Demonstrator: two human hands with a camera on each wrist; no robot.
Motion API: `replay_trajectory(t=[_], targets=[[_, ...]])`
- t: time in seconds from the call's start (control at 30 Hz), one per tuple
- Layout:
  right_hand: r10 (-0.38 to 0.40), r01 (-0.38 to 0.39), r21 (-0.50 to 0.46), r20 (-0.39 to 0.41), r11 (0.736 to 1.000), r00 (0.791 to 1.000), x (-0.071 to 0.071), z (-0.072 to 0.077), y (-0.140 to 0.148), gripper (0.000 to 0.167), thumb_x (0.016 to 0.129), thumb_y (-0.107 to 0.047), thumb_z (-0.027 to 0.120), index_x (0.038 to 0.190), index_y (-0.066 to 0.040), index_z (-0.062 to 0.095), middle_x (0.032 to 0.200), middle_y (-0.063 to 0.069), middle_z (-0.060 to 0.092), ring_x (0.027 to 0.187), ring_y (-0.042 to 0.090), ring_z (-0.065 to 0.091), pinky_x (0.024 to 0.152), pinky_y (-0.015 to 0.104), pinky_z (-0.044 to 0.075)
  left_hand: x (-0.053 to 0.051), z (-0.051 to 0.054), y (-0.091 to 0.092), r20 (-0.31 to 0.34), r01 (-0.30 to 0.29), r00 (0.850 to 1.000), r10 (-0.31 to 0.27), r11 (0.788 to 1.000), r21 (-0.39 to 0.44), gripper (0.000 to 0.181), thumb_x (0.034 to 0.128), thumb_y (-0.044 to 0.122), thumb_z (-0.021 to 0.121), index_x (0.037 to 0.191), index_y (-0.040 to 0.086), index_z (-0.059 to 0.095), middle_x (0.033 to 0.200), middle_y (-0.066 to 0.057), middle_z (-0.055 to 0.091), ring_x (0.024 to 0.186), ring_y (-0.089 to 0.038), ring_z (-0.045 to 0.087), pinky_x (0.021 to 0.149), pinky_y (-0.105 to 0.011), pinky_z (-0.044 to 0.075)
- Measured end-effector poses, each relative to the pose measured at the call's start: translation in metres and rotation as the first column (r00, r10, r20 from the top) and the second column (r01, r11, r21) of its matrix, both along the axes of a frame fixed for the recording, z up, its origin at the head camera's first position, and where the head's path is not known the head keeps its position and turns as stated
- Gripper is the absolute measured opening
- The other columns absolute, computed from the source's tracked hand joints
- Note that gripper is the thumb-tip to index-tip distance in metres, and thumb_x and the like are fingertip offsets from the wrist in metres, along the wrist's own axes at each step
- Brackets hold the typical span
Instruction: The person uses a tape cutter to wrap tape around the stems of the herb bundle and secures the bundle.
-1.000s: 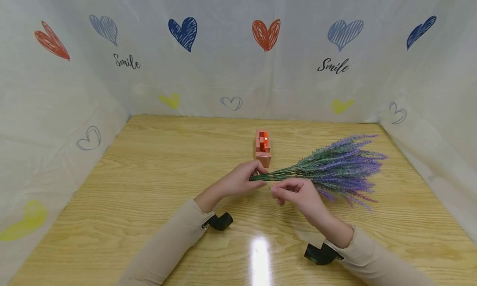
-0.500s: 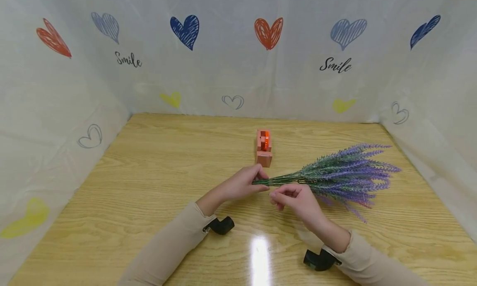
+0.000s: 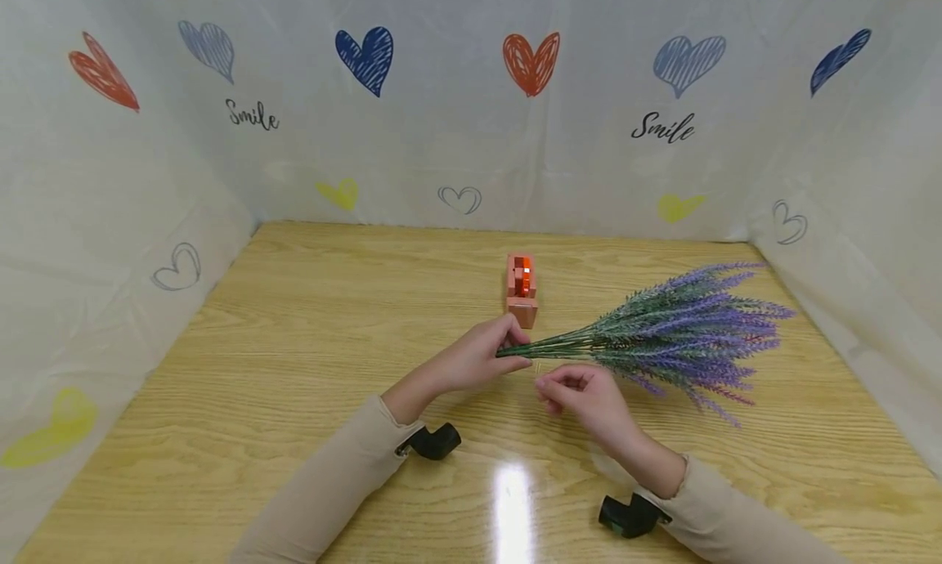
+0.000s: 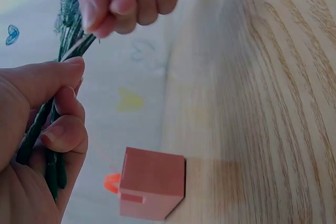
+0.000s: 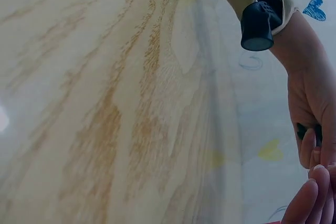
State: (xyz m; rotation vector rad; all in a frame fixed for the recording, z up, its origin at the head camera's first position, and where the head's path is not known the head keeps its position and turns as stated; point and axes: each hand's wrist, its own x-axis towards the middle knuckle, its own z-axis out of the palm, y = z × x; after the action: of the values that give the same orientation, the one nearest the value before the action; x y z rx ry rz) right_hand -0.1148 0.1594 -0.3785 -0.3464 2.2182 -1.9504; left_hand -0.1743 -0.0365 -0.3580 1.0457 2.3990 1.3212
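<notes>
My left hand grips the green stems of a lavender bunch, whose purple heads point right. In the left wrist view, several stem ends show inside the curled fingers of that hand. Just right of the grip, my right hand pinches a thin pale strip of tape between thumb and forefinger. The strip reaches to the stems beside my left thumb; how far it goes round them cannot be told. Mostly cut off, the right fingers appear low in the right wrist view.
A pink tape dispenser with an orange roll stands just beyond my left hand. The wooden table is enclosed by a pale curtain printed with hearts. Black wrist cameras hang from both sleeves.
The lavender heads dipped toward me half a second ago and have swung back up and right, the stems turning in my left hand. Both hands have shifted only slightly.
</notes>
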Motion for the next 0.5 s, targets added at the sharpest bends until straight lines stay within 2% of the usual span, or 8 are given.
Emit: replay_trajectory(t=[0.23, 0.37, 0.5], targets=[[-0.045, 0.041, 0.047, 0.094, 0.998, 0.995, -0.005, -0.006, 0.000, 0.028, 0.090, -0.012, 0.063, 0.093, 0.016, 0.063, 0.079, 0.019, 0.064, 0.062, 0.017, 0.059, 0.062, 0.035, 0.051, -0.003, 0.000, 0.004, -0.037, 0.036, 0.999, -0.036, 0.999, -0.006, 0.027, 0.0887, 0.007, 0.064, 0.111, 0.002, 0.051, 0.107, -0.006, 0.057, 0.090, -0.014, 0.052, 0.078, -0.024, 0.044], [-0.066, 0.058, 0.070, 0.112, 0.996, 0.991, -0.009, -0.008, 0.000, 0.028, 0.091, -0.015, 0.061, 0.093, 0.014, 0.062, 0.079, 0.016, 0.064, 0.065, 0.019, 0.060, 0.064, 0.035, 0.051, -0.003, 0.000, 0.006, -0.035, 0.043, 0.998, -0.044, 0.999, -0.013, 0.026, 0.0890, 0.009, 0.064, 0.111, 0.003, 0.053, 0.103, -0.005, 0.058, 0.082, -0.014, 0.052, 0.070, -0.024, 0.044], [-0.103, 0.091, 0.097, 0.128, 0.991, 0.986, -0.011, -0.008, -0.001, 0.033, 0.091, -0.023, 0.062, 0.093, 0.010, 0.064, 0.075, 0.012, 0.063, 0.068, 0.023, 0.060, 0.067, 0.036, 0.051, -0.002, 0.000, 0.008, -0.034, 0.017, 0.999, -0.018, 1.000, -0.012, 0.025, 0.0875, 0.012, 0.066, 0.109, 0.004, 0.056, 0.103, -0.004, 0.060, 0.077, -0.012, 0.051, 0.065, -0.024, 0.044]])
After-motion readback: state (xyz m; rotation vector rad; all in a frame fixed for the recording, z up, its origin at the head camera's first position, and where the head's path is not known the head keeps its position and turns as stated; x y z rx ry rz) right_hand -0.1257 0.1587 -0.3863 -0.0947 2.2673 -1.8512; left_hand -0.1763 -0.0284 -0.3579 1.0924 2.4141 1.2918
